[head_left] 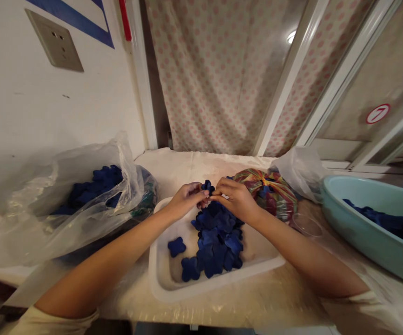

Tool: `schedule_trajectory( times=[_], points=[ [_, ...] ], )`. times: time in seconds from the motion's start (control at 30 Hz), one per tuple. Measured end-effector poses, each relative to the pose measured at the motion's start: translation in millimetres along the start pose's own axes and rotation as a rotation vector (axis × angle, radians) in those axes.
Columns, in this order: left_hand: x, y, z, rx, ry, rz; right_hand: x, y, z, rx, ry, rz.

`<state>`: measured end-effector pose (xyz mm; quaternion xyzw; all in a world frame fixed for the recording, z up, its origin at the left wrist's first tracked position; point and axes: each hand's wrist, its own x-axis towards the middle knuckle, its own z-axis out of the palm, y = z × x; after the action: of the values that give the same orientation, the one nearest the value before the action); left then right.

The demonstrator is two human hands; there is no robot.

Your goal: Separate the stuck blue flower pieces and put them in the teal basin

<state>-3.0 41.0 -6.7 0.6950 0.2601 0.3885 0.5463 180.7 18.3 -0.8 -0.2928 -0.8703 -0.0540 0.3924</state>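
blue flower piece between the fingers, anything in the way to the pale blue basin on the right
Yes. Going right from the blue flower-shaped piece, the right hand comes first, then the multicoloured bag, then a clear round container, all short of the pale blue basin.

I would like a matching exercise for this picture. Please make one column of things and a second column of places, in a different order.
Things:
1. white tray
2. teal basin
3. clear plastic bag
4. patterned bag

Places:
A. left of the tray
B. behind the tray
C. middle of the view
D. far right of the view

Pairs: 1-C, 2-D, 3-A, 4-B
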Motion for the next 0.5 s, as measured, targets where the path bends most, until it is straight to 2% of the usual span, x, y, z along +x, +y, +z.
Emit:
schedule_trajectory(
  times=[0.1, 0.23, 0.3, 0.43, 0.5],
  points=[
    [0, -1, 1.6, 0.082, -0.018, -0.022, 1, 2, 1, 0.023, -0.060, 0.037],
    [2, -2, 1.4, 0.153, -0.029, -0.025, 2, 7, 4, 0.161, -0.098, 0.149],
    [4, -4, -0.2, 0.133, 0.037, -0.040, 3, 6, 5, 0.206, -0.147, 0.151],
    [9, -8, -4.4, 0.034, 0.219, -0.084, 5, -4, 4, 0.086, -0.417, 0.139],
    [10, -8, -5.7, 0.022, 0.233, -0.092, 5, -7, 2, 0.010, -0.396, 0.182]
  ],
)
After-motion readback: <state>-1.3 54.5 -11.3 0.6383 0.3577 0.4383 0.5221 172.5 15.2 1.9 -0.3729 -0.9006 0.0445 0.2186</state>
